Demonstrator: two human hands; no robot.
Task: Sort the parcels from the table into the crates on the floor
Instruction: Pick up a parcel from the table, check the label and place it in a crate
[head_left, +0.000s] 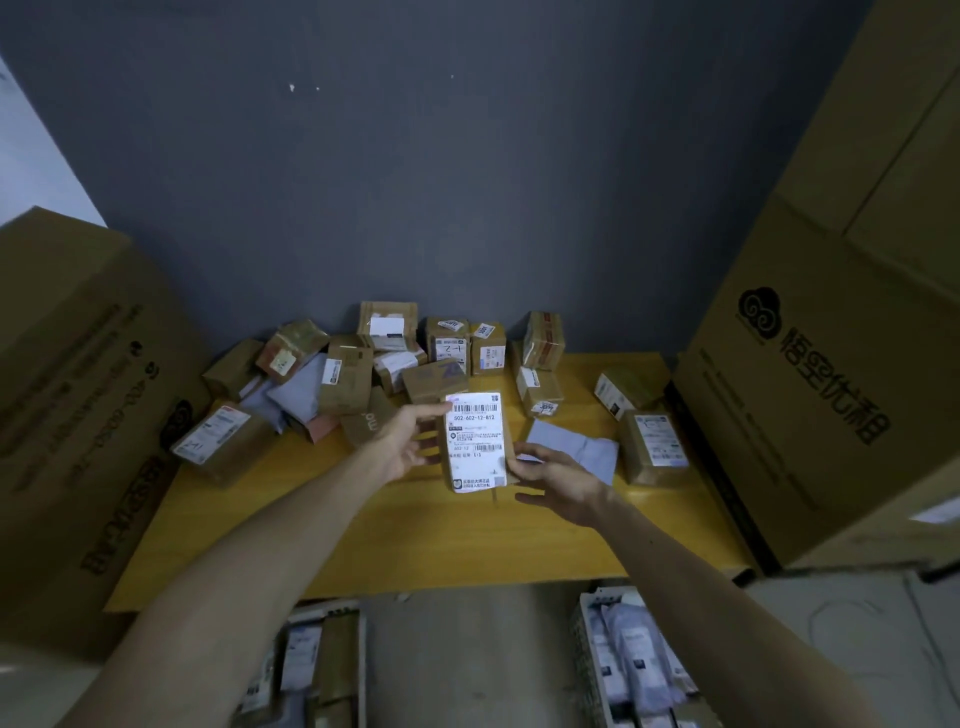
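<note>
Crates on the floor sit nearest, already part filled. Both hands, left and right, grasp one parcel above the yellow surface. Best read its label first, then lower it into the matching crate.

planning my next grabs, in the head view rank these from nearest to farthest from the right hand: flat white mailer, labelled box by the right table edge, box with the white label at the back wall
1. flat white mailer, just behind the right hand.
2. labelled box, further right, near the table edge.
3. back box, far against the wall, left of centre.
</note>
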